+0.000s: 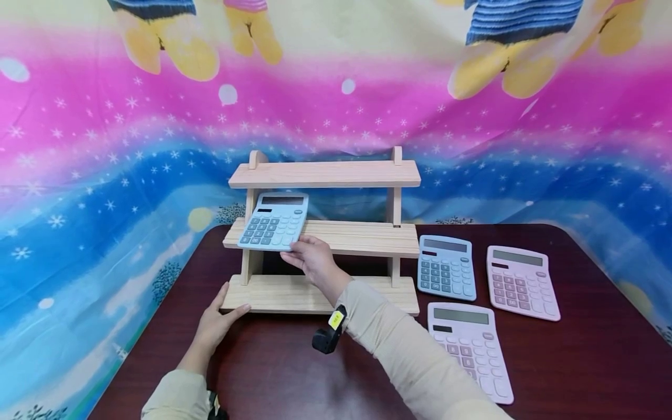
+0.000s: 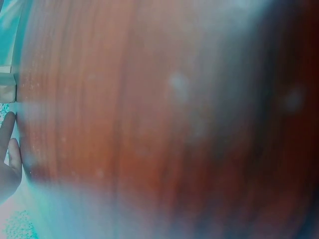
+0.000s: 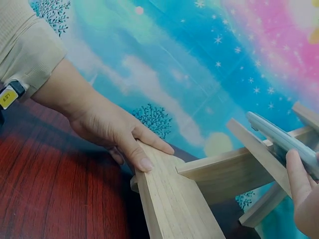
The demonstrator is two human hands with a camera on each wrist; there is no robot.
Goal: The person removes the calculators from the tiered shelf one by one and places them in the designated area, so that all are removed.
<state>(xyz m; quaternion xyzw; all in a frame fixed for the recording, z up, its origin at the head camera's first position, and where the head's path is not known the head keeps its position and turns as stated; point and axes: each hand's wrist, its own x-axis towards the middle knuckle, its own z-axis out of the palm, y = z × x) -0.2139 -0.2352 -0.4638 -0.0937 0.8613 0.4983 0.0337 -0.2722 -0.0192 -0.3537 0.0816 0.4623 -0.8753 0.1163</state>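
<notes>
My right hand (image 1: pixel 317 261) pinches a light blue calculator (image 1: pixel 282 224) by its lower right corner. The calculator leans face-out at the left end of the middle tier of a wooden three-tier shelf (image 1: pixel 362 238). In the right wrist view, the calculator (image 3: pixel 284 138) appears edge-on over that tier, with my right-hand fingers (image 3: pixel 297 179) at its side. My left hand (image 1: pixel 214 322) grips the left end of the bottom tier, its thumb on top. The right wrist view shows the left hand (image 3: pixel 112 130) at the board's corner, with some fingers hidden behind the edge.
Right of the shelf lie another blue calculator (image 1: pixel 446 268), a pink calculator (image 1: pixel 523 283) and a nearer pale pink calculator (image 1: pixel 485 338), partly covered by my right sleeve. A dark red-brown table (image 1: pixel 283 361) holds everything. Behind hangs a colourful printed cloth (image 1: pixel 336 116).
</notes>
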